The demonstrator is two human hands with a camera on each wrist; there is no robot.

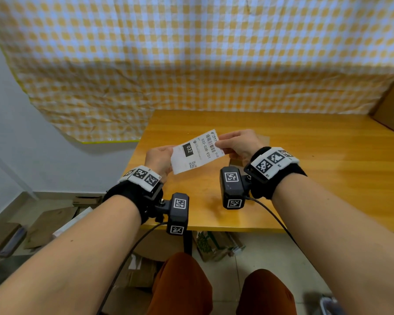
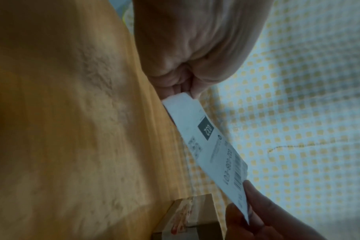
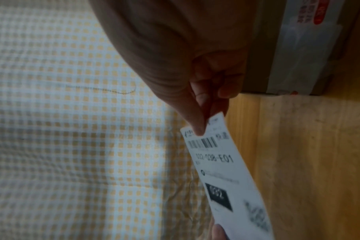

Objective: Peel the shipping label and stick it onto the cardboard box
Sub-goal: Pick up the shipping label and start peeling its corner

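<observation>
Shipping label (image 1: 197, 151) held up in the air above the tabletop (image 1: 305, 178), printed side up, stretched between both hands. White strip, slightly bowed, with a barcode at the far end, the code 032-038-E01 along the middle, a black block reading 032 and a small QR square nearer the other end. Left hand (image 1: 159, 159) pinching the plain end of the label, thumb and fingers (image 2: 175, 84) closed on it; right hand (image 1: 239, 143) pinching the barcode end between thumb and fingertips (image 3: 197, 128). Cardboard box (image 3: 298, 48) on the tabletop just beyond the label, under and behind the right hand, brown with clear tape and red print along its seam, mostly hidden in the head view. Probably the peeling step: no lifted corner or separate backing visible, so whether the backing is off cannot be told. Next move, judged from this: working a corner loose at one end, drawing backing and label apart without creasing, then lowering the sticky side flat onto a bare face of the box. Behind the label, a yellow checked cloth (image 1: 214, 53) hanging on the wall.
</observation>
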